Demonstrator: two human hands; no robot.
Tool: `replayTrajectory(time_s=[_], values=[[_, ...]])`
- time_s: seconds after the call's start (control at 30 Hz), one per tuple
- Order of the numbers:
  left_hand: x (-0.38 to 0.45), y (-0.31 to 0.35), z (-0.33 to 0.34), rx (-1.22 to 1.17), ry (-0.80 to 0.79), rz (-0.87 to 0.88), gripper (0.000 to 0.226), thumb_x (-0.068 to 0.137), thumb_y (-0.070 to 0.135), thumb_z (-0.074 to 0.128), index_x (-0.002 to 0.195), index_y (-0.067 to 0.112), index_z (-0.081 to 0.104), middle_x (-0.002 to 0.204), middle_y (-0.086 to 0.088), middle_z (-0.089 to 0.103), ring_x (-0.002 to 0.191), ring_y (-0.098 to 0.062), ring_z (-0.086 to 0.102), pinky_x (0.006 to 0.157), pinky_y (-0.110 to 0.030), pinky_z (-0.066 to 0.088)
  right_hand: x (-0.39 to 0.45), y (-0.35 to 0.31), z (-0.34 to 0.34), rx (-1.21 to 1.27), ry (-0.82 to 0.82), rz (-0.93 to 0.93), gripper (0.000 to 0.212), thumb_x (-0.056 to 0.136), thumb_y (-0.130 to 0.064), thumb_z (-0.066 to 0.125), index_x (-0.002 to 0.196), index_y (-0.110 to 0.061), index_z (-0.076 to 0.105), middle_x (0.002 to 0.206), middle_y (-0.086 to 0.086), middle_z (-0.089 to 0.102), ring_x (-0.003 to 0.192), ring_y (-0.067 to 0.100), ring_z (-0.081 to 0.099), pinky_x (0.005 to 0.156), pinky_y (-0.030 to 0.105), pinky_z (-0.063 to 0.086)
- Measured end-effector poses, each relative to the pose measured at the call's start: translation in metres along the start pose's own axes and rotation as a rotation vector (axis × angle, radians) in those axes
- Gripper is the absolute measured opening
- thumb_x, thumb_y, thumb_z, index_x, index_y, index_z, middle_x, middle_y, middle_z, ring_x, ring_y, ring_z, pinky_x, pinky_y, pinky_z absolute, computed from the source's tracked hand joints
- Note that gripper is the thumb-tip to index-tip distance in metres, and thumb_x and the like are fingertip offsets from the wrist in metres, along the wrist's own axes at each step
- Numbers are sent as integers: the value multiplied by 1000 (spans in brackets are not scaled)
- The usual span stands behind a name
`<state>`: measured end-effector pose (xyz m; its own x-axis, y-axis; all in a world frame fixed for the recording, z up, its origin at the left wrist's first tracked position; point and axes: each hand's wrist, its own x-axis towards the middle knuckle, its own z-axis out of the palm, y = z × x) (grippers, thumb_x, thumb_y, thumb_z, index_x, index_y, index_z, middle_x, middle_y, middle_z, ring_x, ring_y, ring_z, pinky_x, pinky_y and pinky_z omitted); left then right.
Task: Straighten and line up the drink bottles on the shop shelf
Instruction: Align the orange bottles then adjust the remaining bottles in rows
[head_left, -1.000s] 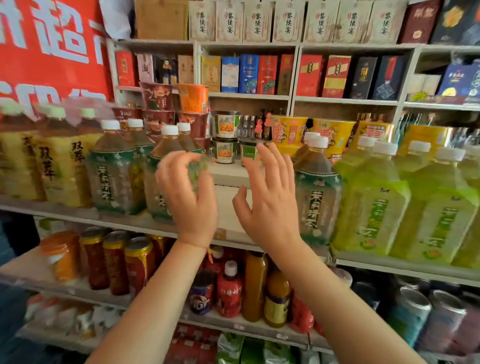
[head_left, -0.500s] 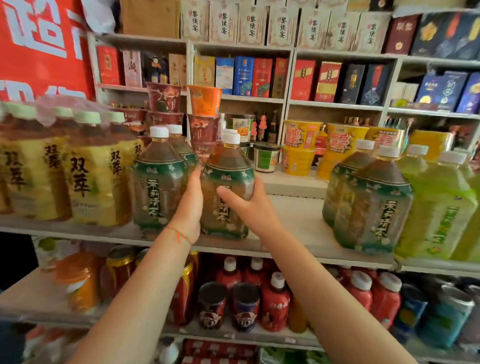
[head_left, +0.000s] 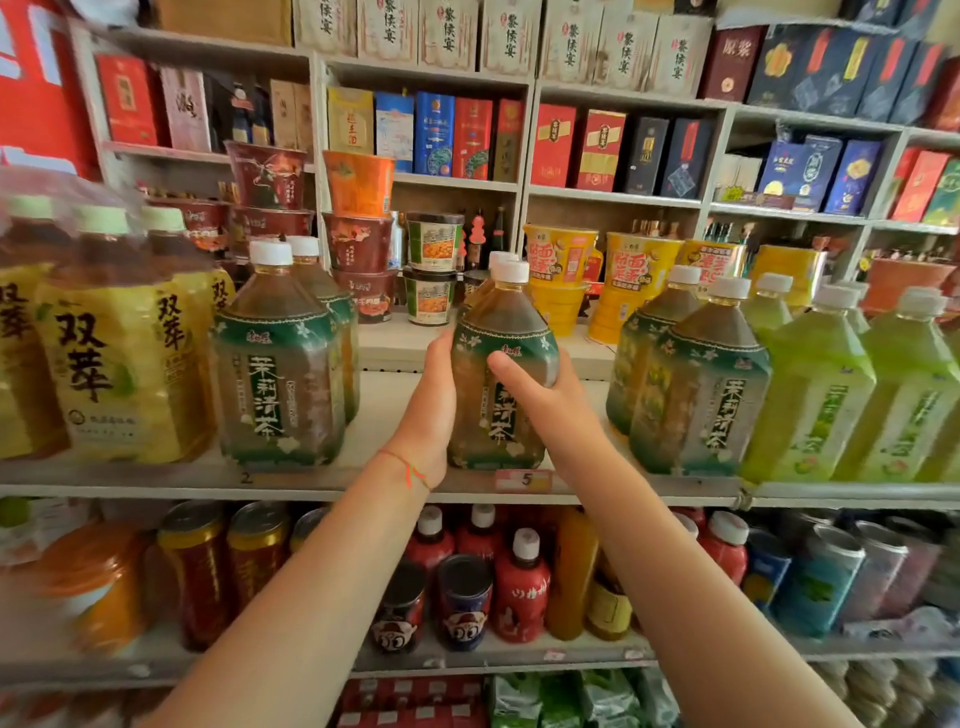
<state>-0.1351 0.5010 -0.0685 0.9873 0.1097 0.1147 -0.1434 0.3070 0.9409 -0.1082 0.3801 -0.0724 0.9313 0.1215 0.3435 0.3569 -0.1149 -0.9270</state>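
A large green-labelled tea bottle (head_left: 501, 332) with a white cap stands upright at the middle of the shop shelf (head_left: 363, 480). My left hand (head_left: 428, 410) grips its left side and my right hand (head_left: 545, 400) grips its right side and front. A second bottle stands hidden right behind it. To the left stand two matching tea bottles (head_left: 278, 364), one behind the other. To the right are two more matching tea bottles (head_left: 696, 384), then several light green bottles (head_left: 821, 384).
Wrapped yellow-labelled bottles (head_left: 104, 358) fill the shelf's left end. Instant noodle cups (head_left: 358, 223) and yellow cups (head_left: 631, 280) stand on a ledge behind. Cans and small red bottles (head_left: 519, 582) fill the shelf below. Bare shelf gaps lie on both sides of the held bottle.
One second ago both hands hovered open in front of the shelf. They then closed round the tea bottle beside the left pair and have carried it to the right, into the middle of the gap.
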Motion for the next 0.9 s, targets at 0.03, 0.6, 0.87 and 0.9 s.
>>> replayTrajectory(time_s=[0.03,0.6,0.87,0.9], values=[[-2,-3,8,-5,-9,-8,58,104,58,24,116,29,73,109,-4,77,109,-24,71,94,-45,56,-1,2,-9,9,5,-2,77,74,-61,77,140,-37,44,125,-15,62,115,5,61,95,30,51],[25,-14,65,-62,-33,-73,52,101,56,34,106,24,74,90,-8,77,94,-28,70,74,-38,56,-8,-24,-60,-949,293,-624,54,99,-54,42,150,-37,39,138,6,54,137,25,41,121,53,20],[25,-30,93,9,4,-52,46,102,53,33,110,27,70,88,-6,78,97,-27,70,87,-45,57,4,-17,-86,-1226,380,-668,49,98,-59,42,134,-29,59,113,14,63,118,35,53,120,59,16],[26,-31,96,-2,8,-48,46,102,52,33,110,26,70,87,-6,78,94,-25,72,84,-43,58,4,-17,-89,-1224,390,-671,48,98,-58,42,133,-29,60,114,14,63,118,36,54,120,59,15]])
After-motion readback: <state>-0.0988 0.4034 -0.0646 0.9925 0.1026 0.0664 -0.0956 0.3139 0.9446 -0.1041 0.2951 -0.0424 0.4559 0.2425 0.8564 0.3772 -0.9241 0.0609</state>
